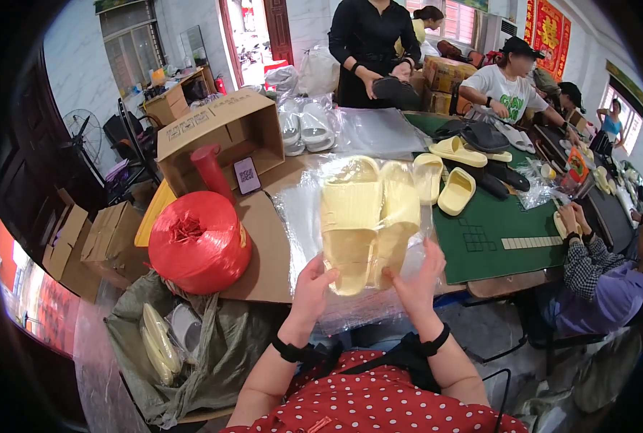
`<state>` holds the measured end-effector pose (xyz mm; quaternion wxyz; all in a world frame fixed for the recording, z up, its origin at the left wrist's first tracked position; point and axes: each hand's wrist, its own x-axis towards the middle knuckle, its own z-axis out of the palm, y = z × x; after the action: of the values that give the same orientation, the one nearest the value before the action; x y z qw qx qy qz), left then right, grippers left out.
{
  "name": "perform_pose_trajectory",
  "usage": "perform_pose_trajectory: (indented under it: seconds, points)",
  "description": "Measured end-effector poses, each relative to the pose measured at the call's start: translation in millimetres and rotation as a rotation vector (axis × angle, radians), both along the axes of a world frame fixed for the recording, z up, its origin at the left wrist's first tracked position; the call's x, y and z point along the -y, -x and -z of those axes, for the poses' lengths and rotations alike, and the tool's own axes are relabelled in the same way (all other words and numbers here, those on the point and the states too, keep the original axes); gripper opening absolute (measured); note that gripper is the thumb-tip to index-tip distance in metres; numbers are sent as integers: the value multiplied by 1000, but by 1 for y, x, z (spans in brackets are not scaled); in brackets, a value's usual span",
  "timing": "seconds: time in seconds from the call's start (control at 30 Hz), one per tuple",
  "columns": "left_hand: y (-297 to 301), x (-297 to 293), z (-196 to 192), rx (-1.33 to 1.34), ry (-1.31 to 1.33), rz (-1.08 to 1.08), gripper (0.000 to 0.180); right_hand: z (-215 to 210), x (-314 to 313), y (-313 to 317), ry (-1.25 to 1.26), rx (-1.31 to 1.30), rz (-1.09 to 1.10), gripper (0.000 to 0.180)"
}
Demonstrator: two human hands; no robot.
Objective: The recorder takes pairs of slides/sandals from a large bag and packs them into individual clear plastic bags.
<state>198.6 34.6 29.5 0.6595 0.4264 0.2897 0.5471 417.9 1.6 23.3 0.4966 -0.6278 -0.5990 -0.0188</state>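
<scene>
A pair of pale yellow slippers lies side by side in front of me, with clear plastic bag film around them. My left hand is closed on the near left edge of the bagged pair, thumb against the plastic. At the near right side my right hand grips it too, its thumb pressed on the right slipper. Fingers under the bag are partly hidden. Beneath the pair lies a stack of clear plastic bags.
Left stand a red twine roll, an open cardboard box and a phone. A sack holds bagged slippers. Loose yellow slippers lie on the green mat. Co-workers handle footwear across the table and at right.
</scene>
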Motion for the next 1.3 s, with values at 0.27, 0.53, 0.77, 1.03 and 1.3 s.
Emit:
perform_pose_trajectory:
  seconds: [0.27, 0.53, 0.77, 1.03, 1.3]
  points:
    - [5, 27, -23, 205, 51, 58, 51, -24, 12, -13, 299, -1035, -734, 58]
    - [-11, 37, -10, 122, 59, 43, 39, -13, 12, 17, -16, -679, -408, 46]
    - [-19, 40, 10, 154, 257, 4, 46, 17, 11, 46, 85, -995, -557, 44]
    - [58, 72, -31, -131, -114, -354, 45, -11, 26, 30, 316, -465, -761, 74]
    - [336, 172, -44, -1085, -202, -1426, 55, 8, 5, 9, 435, -457, -643, 29]
